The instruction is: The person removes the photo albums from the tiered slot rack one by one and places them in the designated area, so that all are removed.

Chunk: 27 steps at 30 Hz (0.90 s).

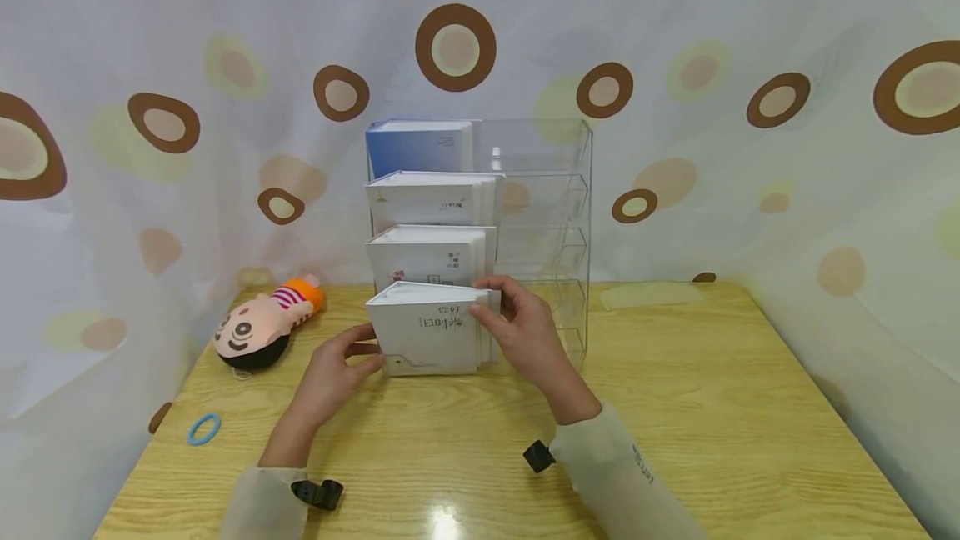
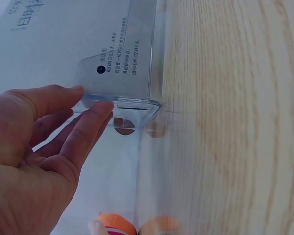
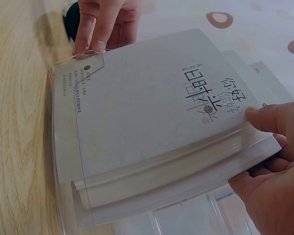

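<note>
White notebooks (image 1: 427, 336) with Chinese lettering stand upright in the lowest front tier of a clear acrylic rack (image 1: 587, 190). My right hand (image 1: 525, 332) grips their upper right edge, thumb on the front cover and fingers behind, as the right wrist view also shows. Beside the lower left corner, my left hand (image 1: 341, 369) pinches the rack's clear edge between thumb and fingers. In the left wrist view, its thumb tip lies by the printed cover (image 2: 115, 63). Page blocks (image 3: 171, 176) show at the notebooks' open side.
Higher tiers hold more white notebooks (image 1: 423, 202) and a blue-covered one (image 1: 412, 148) at the top, all toward the left. A plush doll (image 1: 258, 323) lies left of the rack. Nearer on the wooden table (image 1: 712, 407) is a blue ring (image 1: 203, 429). A patterned curtain (image 1: 525, 15) hangs behind.
</note>
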### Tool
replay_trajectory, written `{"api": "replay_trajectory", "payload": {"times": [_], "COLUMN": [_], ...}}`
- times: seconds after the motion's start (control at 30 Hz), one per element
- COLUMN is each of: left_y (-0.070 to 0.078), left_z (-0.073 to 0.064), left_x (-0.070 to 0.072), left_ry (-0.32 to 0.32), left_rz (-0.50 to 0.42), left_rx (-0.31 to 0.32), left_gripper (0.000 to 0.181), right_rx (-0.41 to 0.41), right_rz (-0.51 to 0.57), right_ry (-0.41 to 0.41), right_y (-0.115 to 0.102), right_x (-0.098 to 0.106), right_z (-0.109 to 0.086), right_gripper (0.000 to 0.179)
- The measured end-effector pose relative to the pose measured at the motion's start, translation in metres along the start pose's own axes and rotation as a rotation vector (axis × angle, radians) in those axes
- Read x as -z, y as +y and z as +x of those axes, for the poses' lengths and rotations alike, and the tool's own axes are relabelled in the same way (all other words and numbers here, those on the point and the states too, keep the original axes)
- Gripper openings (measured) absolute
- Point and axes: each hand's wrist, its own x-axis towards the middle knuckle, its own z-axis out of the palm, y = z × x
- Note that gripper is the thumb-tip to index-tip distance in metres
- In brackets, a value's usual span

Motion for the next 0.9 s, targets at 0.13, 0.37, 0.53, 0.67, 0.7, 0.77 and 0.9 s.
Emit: {"api": "replay_trajectory", "payload": {"times": [0.13,0.37,0.53,0.67,0.7,0.77,0.9], "left_y": [-0.002,-0.003,-0.004,-0.004,-0.004,-0.004,-0.005], "left_z": [0.000,0.001,0.001,0.002,0.002,0.002,0.001], "left_x": [0.000,0.000,0.000,0.000,0.000,0.000,0.000], "left_ry": [-0.002,-0.012,-0.015,-0.017,-0.016,-0.015,-0.012], "left_rz": [-0.004,-0.008,-0.003,-0.005,-0.004,-0.005,-0.006], "left_rx": [-0.003,0.001,-0.006,-0.009,-0.009,-0.009,-0.006], "left_gripper": [0.054,0.054,0.053,0.053,0.053,0.053,0.053], "right_rx": [-0.004,0.013,0.018,0.026,0.028,0.038,0.054], "right_rz": [0.000,-0.005,-0.002,0.007,0.014,0.019,0.015], "right_ry": [0.005,0.017,0.024,0.036,0.039,0.044,0.045], "right_y": [0.000,-0.004,-0.008,-0.010,-0.011,-0.012,-0.013], "right_x": [0.000,0.001,0.003,0.005,0.005,0.005,0.005], "right_z": [0.000,-0.002,-0.003,-0.003,-0.003,-0.003,-0.004], "right_gripper": [0.029,0.028,0.029,0.029,0.029,0.029,0.029]}}
